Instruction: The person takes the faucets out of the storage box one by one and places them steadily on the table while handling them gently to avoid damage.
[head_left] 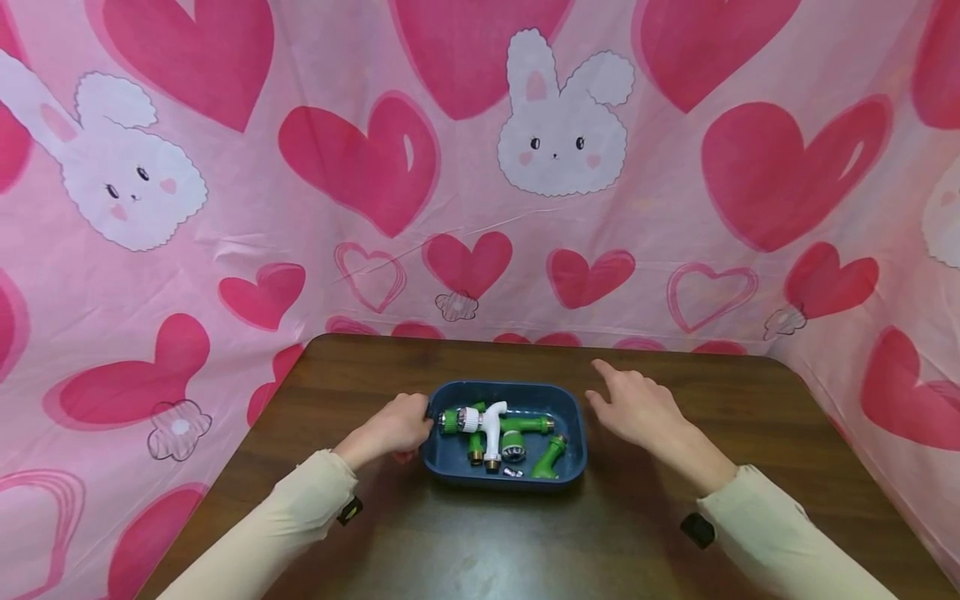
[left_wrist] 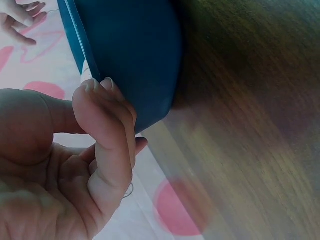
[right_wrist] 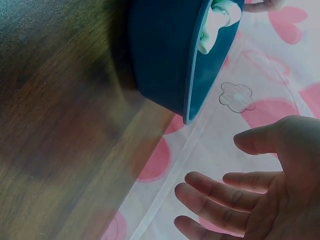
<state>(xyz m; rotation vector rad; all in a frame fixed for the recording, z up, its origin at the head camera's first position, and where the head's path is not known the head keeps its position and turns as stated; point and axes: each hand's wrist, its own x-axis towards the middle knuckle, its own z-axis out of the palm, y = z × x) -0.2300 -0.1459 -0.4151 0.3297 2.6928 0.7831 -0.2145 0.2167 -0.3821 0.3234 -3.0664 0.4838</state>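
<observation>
A dark blue plastic basin [head_left: 510, 482] sits on the table. My left hand [head_left: 397, 425] pinches its left rim between thumb and curled fingers, and the left wrist view shows this grip against the basin wall [left_wrist: 137, 50]. Inside lie a white tap [head_left: 492, 433] with a brass-coloured end, several green pipe pieces [head_left: 551, 457], a round green-and-silver fitting [head_left: 513, 447] and small shiny bits [head_left: 513, 472]. Off the basin's right side, my right hand [head_left: 637, 408] hovers with spread fingers, holding nothing. The right wrist view shows its fingers [right_wrist: 220, 197] apart from the basin.
The brown wooden table [head_left: 480, 542] reaches out on all sides of the basin. Behind and beside it hangs a pink cloth [head_left: 637, 225] with hearts and rabbits. A dark wrist device [head_left: 697, 530] sits under the right sleeve, another [head_left: 349, 510] under the left.
</observation>
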